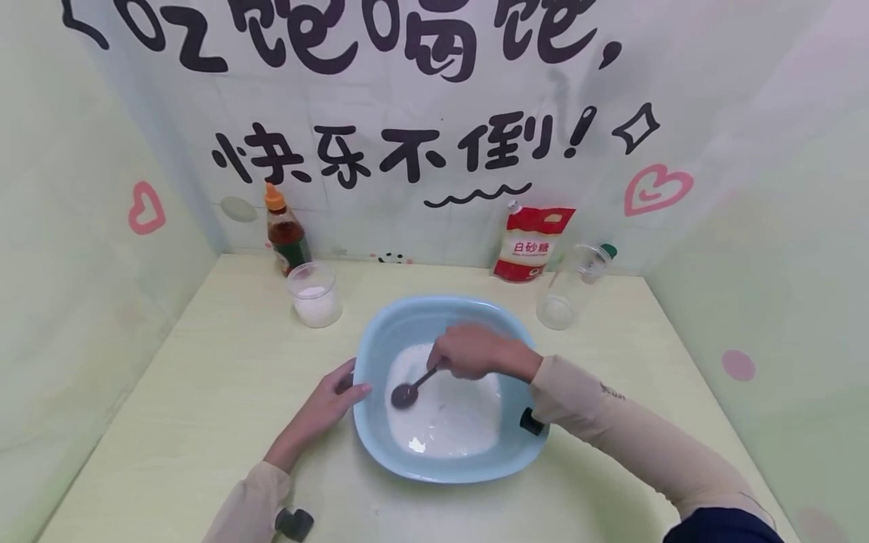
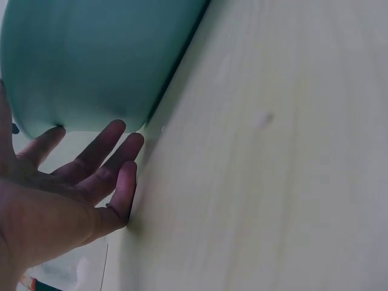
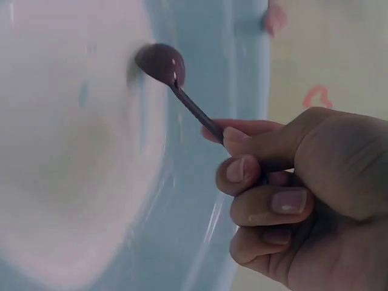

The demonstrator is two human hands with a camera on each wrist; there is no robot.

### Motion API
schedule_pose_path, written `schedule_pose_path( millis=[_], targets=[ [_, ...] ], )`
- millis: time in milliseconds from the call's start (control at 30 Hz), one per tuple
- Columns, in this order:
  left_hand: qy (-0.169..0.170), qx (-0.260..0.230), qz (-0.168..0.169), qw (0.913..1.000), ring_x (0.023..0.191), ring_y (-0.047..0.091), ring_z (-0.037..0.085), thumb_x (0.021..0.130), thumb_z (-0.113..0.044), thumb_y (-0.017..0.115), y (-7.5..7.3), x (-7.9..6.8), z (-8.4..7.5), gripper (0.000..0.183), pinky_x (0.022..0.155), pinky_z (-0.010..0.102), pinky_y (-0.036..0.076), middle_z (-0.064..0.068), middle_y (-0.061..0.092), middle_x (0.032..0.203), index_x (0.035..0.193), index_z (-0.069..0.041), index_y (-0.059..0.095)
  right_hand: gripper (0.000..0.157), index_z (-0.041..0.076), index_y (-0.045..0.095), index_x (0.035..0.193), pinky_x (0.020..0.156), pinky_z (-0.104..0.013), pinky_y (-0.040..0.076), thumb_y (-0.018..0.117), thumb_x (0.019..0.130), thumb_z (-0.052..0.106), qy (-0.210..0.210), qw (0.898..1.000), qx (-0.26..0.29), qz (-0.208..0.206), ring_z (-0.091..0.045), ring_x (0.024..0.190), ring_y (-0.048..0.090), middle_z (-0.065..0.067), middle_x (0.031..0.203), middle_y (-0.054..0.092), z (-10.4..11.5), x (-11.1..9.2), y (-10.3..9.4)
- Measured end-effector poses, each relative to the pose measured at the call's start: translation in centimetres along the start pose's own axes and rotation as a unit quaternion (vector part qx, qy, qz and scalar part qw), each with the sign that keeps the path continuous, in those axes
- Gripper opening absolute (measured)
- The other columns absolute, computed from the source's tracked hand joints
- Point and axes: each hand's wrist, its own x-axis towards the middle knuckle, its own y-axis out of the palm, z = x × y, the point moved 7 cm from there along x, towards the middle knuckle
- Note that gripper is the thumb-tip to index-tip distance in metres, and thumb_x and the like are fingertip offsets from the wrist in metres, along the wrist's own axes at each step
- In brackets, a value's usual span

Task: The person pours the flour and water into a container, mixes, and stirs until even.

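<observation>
A light blue basin point(image 1: 451, 471) holds a white, milky-looking substance point(image 1: 444, 418). Over it, my right hand point(image 1: 471, 351) grips the handle of a dark brown spoon point(image 1: 404, 396). The right wrist view shows thumb and fingers closed round that handle, with the spoon's bowl point(image 3: 160, 63) at the white substance near the basin's inner wall. At the basin's left side, my left hand point(image 1: 329, 403) holds the rim, its thumb on top. In the left wrist view, fingers point(image 2: 100, 151) lie spread against the basin's outer wall point(image 2: 97, 66).
Behind the basin to the left stand a clear cup point(image 1: 317, 305) of white contents and an orange-capped sauce bottle point(image 1: 287, 237). A red-and-white pouch point(image 1: 529, 245) and a clear container point(image 1: 562, 294) stand back right. Walls enclose the pale table point(image 1: 204, 392).
</observation>
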Motion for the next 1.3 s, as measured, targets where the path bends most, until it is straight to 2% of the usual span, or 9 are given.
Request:
schedule_pose_path(
  millis=[100,233,433,567,700,833,1067,1167,1300],
  targets=[
    [-0.002,0.003,-0.002,1.0,0.123,0.062,0.037,0.099,-0.027,0.061,-0.1,-0.1,0.1,0.058,0.104,0.048,0.049,0.023,0.061,0.135,0.15,-0.007,0.043,0.022,0.027,0.079,0.107,0.075,-0.024,0.048,0.071,0.092,0.013,-0.012,0.999,0.015,0.05,-0.009,0.082,0.057,0.012,0.097,0.073,1.0,-1.2,1.3],
    [-0.014,0.009,-0.003,0.9999,0.125,0.06,0.037,0.099,-0.029,0.061,-0.4,0.0,0.2,0.059,0.106,0.051,0.047,0.02,0.061,0.137,0.151,-0.011,0.042,0.019,0.025,0.08,0.102,0.078,-0.026,0.051,0.072,0.091,0.012,0.023,0.996,0.043,0.081,-0.008,0.082,0.057,0.011,0.095,0.073,-0.9,-3.2,1.6],
    [-0.025,0.016,-0.001,0.9996,0.127,0.059,0.038,0.098,-0.032,0.061,-0.6,0.0,0.3,0.061,0.107,0.055,0.046,0.019,0.06,0.138,0.152,-0.012,0.041,0.015,0.018,0.079,0.101,0.077,-0.03,0.055,0.07,0.091,0.01,0.093,0.992,0.069,0.053,-0.015,0.08,0.058,0.002,0.091,0.071,-6.6,-4.7,-0.2],
    [-0.023,0.015,0.002,0.9996,0.125,0.06,0.037,0.098,-0.031,0.061,-0.5,0.1,0.2,0.06,0.106,0.053,0.048,0.019,0.061,0.137,0.152,-0.013,0.042,0.017,0.015,0.079,0.106,0.076,-0.031,0.057,0.07,0.092,0.011,0.118,0.99,0.072,0.018,-0.018,0.078,0.059,-0.002,0.092,0.073,-8.6,-4.2,-1.1],
    [-0.013,0.007,0.007,0.9999,0.123,0.061,0.038,0.098,-0.029,0.061,-0.3,0.2,0.1,0.059,0.104,0.052,0.049,0.021,0.062,0.135,0.151,-0.01,0.042,0.019,0.015,0.078,0.108,0.079,-0.033,0.057,0.07,0.092,0.011,0.111,0.992,0.063,-0.004,-0.019,0.081,0.06,-0.004,0.097,0.074,-7.6,-2.9,-1.4],
    [0.0,0.001,0.01,1.0,0.124,0.061,0.039,0.099,-0.026,0.06,0.0,0.3,0.1,0.058,0.104,0.051,0.049,0.023,0.061,0.136,0.151,-0.007,0.042,0.02,0.02,0.079,0.108,0.081,-0.031,0.054,0.071,0.092,0.012,0.075,0.997,0.03,-0.007,-0.016,0.086,0.06,0.002,0.1,0.075,-4.5,-1.6,-0.9],
    [-0.004,-0.007,-0.001,1.0,0.121,0.062,0.038,0.098,-0.025,0.061,0.1,0.2,0.1,0.058,0.103,0.043,0.049,0.024,0.062,0.133,0.149,-0.005,0.043,0.021,0.026,0.079,0.106,0.074,-0.025,0.048,0.071,0.092,0.013,0.04,0.997,0.02,0.067,-0.011,0.081,0.056,0.01,0.095,0.072,0.3,-2.0,1.5],
    [-0.008,-0.003,-0.004,1.0,0.122,0.062,0.037,0.098,-0.026,0.061,0.1,0.1,0.0,0.057,0.103,0.046,0.049,0.023,0.062,0.134,0.149,-0.006,0.044,0.02,0.024,0.08,0.103,0.077,-0.026,0.049,0.072,0.091,0.011,0.048,0.995,0.028,0.087,-0.011,0.083,0.055,0.009,0.095,0.072,-0.2,-3.3,1.8],
    [-0.013,0.002,-0.004,0.9999,0.124,0.06,0.038,0.098,-0.028,0.061,0.0,0.0,0.0,0.059,0.105,0.051,0.048,0.022,0.06,0.136,0.15,-0.007,0.043,0.016,0.021,0.078,0.1,0.08,-0.029,0.053,0.071,0.091,0.01,0.08,0.992,0.041,0.084,-0.012,0.084,0.057,0.006,0.094,0.07,-3.6,-4.9,0.8]
  ],
)
